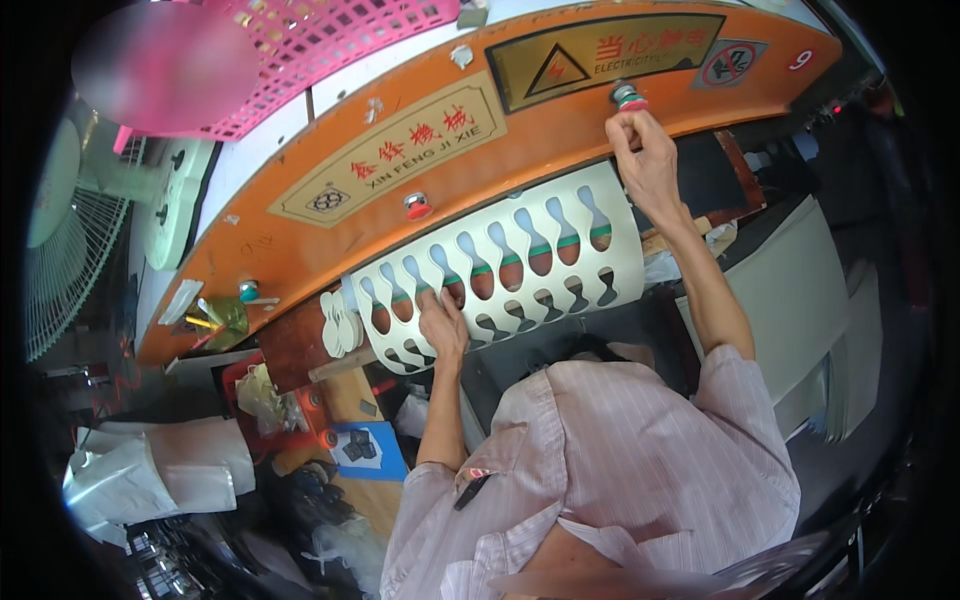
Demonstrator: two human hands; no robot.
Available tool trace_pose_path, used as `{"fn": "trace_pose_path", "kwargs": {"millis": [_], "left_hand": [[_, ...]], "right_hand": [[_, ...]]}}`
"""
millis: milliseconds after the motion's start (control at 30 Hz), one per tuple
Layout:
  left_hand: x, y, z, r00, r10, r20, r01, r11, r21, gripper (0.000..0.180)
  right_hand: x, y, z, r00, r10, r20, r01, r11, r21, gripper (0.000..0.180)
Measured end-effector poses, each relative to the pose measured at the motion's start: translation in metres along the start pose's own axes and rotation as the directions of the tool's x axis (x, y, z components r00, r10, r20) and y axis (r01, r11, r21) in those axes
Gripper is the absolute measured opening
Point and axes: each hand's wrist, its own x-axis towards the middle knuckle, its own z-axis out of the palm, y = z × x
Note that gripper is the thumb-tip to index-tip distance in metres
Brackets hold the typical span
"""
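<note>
A white sheet [630,240] with rows of sole-shaped cut-outs lies in front of me under the orange machine front. My left hand [443,325] rests on the sheet's left half, fingers stretched over the cut-outs. Through the holes a green strip and brown and grey surfaces show. My right hand [648,165] is raised at the machine front, its fingers curled and pressed together at a red and green push button [630,100]. The fingertips cover part of that button. Another red push button [417,207] sits further left, untouched.
The orange machine panel [560,130] spans the far side. A small pile of white soles [341,325] lies left of the sheet. A pink basket [330,50] and a fan [75,230] stand at the upper left. Large pale sheets [775,300] lean at the right.
</note>
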Motion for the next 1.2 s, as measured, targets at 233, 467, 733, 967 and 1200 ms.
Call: {"fn": "trace_pose_path", "kwargs": {"millis": [233,467,733,967,1200], "left_hand": [[0.011,0.005,0.004,1.000,-0.027,-0.009,0.027,1.000,-0.014,0.034],[0.013,0.000,0.003,1.000,0.008,-0.026,-0.008,1.000,0.013,0.033],[0.004,-0.001,-0.004,0.997,-0.055,0.058,0.055,0.998,0.009,0.034],[-0.039,-0.008,-0.013,0.978,-0.192,0.085,0.209,0.932,-0.298,0.048],[-0.009,0.034,-0.013,0.973,0.225,-0.048,-0.230,0.960,-0.160,0.055]], "right_hand": [[-0.104,0.050,-0.023,0.983,0.186,-0.010,-0.182,0.952,-0.247,0.019],[-0.162,0.067,0.003,0.925,0.380,0.011,-0.347,0.856,-0.383,0.037],[-0.170,0.080,0.003,0.954,0.299,0.034,-0.267,0.894,-0.360,0.034],[-0.191,0.057,-0.010,0.787,0.610,0.097,-0.566,0.775,-0.280,0.035],[-0.159,0.010,0.047,0.940,0.235,0.245,-0.193,0.964,-0.184,0.072]]}}
